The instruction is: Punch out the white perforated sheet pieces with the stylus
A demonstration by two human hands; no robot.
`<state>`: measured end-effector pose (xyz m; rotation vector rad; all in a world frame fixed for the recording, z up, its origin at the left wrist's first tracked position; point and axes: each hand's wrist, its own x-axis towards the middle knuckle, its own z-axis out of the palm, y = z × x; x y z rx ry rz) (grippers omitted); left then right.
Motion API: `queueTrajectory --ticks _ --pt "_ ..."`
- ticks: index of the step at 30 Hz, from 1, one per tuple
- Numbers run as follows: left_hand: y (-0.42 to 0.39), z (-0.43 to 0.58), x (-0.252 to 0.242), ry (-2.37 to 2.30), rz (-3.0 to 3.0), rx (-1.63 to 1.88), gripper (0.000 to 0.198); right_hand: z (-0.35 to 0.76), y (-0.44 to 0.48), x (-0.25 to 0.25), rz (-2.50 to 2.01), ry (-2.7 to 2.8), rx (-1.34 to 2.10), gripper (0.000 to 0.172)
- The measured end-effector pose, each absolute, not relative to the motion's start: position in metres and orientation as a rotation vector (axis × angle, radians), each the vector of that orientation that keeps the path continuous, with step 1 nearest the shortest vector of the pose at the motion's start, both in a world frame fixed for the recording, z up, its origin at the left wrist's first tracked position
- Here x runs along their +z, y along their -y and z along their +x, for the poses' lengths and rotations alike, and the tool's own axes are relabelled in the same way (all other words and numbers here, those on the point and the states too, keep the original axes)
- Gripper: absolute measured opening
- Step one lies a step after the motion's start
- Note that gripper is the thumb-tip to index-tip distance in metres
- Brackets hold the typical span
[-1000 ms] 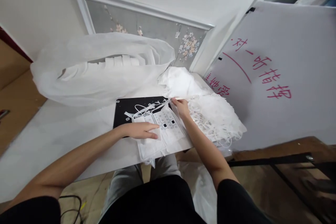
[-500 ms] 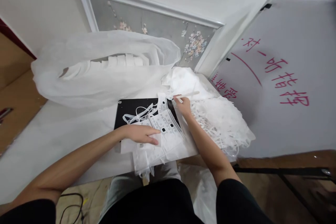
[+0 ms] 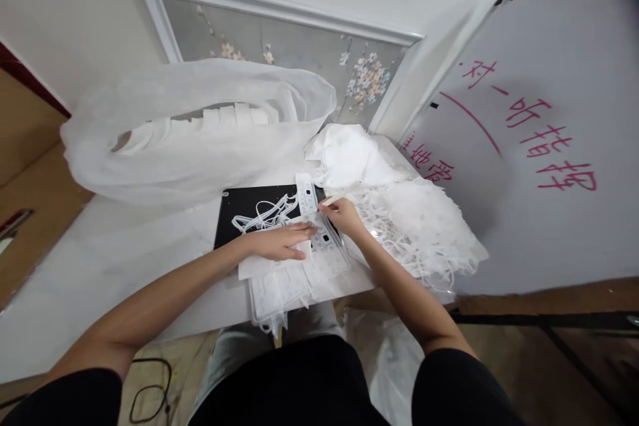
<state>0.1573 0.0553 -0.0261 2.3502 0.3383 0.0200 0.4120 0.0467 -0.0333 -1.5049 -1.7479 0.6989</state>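
My left hand (image 3: 279,241) lies flat with fingers stretched over a small white sheet (image 3: 252,269) and a white perforated panel (image 3: 314,213) with small black squares. My right hand (image 3: 344,216) is closed in a pinch on a slim white stick (image 3: 355,190), its fingertips at the panel's right edge. Whether the stick is a tool or a strip I cannot tell. Under the panel is a black board (image 3: 234,213), with thin white looped strips (image 3: 267,213) on it. Layered white pieces (image 3: 279,289) reach the table's front edge.
A heap of white scraps (image 3: 419,226) lies right of my right hand, with a bundle of white material (image 3: 344,156) behind it. At the back left, an opened translucent bag (image 3: 200,160) holds white pieces. A framed flower picture (image 3: 279,33) and a whiteboard (image 3: 549,146) stand behind.
My right hand has moved down and slightly left, onto the panel's edge, with the slim white stick. My left hand has shifted slightly up and right across the white sheet.
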Motion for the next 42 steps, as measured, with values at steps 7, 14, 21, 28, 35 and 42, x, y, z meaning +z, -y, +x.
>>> queueTrajectory --ticks 7,14,21,28,35,42 --pt "-0.066 0.165 -0.029 -0.316 2.262 -0.042 0.078 0.411 -0.053 -0.045 -1.623 1.718 0.586 0.015" --pt "-0.055 0.168 -0.026 -0.313 2.281 0.043 0.074 0.412 -0.053 -0.052 -1.391 1.647 0.579 0.027" --pt "-0.049 0.168 -0.025 -0.374 2.404 0.027 0.079 0.405 -0.039 -0.047 -1.185 1.696 0.696 0.035" --pt "-0.041 0.167 -0.02 -0.387 2.464 0.016 0.073 0.403 -0.043 -0.047 -1.209 1.798 0.799 0.037" --pt "-0.041 0.163 -0.008 -0.395 2.39 0.117 0.064 0.406 -0.043 -0.049 -1.224 1.71 0.806 0.033" --pt "-0.035 0.157 0.013 -0.401 2.285 0.201 0.051 0.405 -0.041 -0.047 -1.178 1.672 0.741 0.031"
